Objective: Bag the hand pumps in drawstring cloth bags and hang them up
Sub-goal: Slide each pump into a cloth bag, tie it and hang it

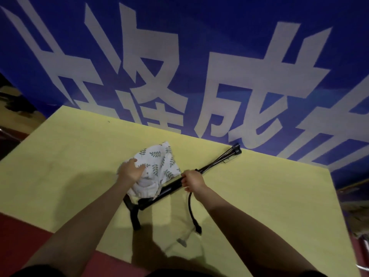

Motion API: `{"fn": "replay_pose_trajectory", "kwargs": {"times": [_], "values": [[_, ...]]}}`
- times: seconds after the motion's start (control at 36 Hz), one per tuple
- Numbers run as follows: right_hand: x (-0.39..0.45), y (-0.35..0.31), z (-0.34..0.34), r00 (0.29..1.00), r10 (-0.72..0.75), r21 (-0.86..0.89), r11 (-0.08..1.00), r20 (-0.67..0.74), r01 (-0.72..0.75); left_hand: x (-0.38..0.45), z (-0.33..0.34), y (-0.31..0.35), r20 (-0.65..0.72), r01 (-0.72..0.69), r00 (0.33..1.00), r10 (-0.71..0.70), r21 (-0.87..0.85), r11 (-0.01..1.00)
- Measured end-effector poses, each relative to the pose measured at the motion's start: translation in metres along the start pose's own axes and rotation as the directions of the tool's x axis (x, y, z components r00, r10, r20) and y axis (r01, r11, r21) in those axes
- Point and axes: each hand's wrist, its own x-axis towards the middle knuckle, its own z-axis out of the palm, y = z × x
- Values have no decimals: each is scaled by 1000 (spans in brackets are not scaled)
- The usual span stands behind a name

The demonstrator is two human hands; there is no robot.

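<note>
A black hand pump (159,194) lies diagonally on the yellow table (79,166), its T-handle at the near end and its foot at the far right by the wall. A white drawstring cloth bag with a green leaf print (159,158) lies crumpled over the pump's near part. My left hand (130,170) rests on the bag, fingers gripping the cloth. My right hand (193,181) is closed around the pump's barrel at mid length. The pump's black hose (192,212) hangs from under my right hand toward the table's near edge.
A blue banner with large white characters (199,66) stands right behind the table's far edge. Red floor (30,240) shows at the near left. Dark clutter lies at the far left and beyond the table's right edge.
</note>
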Motion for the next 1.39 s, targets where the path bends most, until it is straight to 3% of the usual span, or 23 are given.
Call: {"fn": "replay_pose_trajectory", "kwargs": {"times": [0.14,0.28,0.36,0.47,0.53,0.61,0.69,0.75,0.81,0.86,0.89,0.92,0.97,1.06,1.14,1.22,1.39], "values": [[37,-21,35,990,-116,-224,970,-79,95,45,-10,-22,-31,-20,999,23,107,994],[67,-27,49,967,-223,-572,813,-125,113,72,-16,-32,-21,19,1000,-16,154,988],[83,-23,52,978,-176,-647,760,-109,64,81,-15,-43,88,79,992,-92,139,987],[92,-17,49,994,-106,-723,689,-34,49,77,-13,-47,278,28,961,-13,-51,998],[95,-17,50,994,-106,-621,781,-38,60,69,-16,-38,331,66,943,24,-255,965],[93,-22,48,995,-70,-239,970,-70,51,53,-24,-7,381,139,920,95,-543,828],[81,-31,33,990,-78,-1,997,-118,78,34,-32,31,431,223,892,138,-685,694],[70,-35,19,980,-144,-14,990,-139,144,21,-36,52,504,293,843,188,-723,625],[58,-39,6,948,-253,-206,955,-192,213,6,-37,68,557,330,786,268,-745,580],[39,-42,-6,850,-447,-435,848,-278,304,-9,-38,82,574,336,742,348,-766,548],[25,-44,-10,787,-542,-444,807,-294,389,-17,-38,89,571,327,722,390,-779,535],[9,-45,-15,738,-610,-405,776,-287,484,-27,-38,97,563,313,705,431,-793,522],[-20,-48,-20,721,-664,-244,746,-199,620,-42,-38,112,529,263,689,496,-820,509],[-62,-43,-28,732,-681,-44,732,-17,680,-66,-31,132,443,175,726,526,-859,482],[-84,-32,-38,730,-682,-8,731,-30,682,-94,-23,151,392,188,771,501,-893,410],[-94,-21,-52,729,-668,24,735,-149,678,-124,-14,159,376,146,774,509,-889,434],[-112,-7,-88,703,-630,70,726,-332,684,-178,9,159,338,-54,821,460,-757,651]]}}
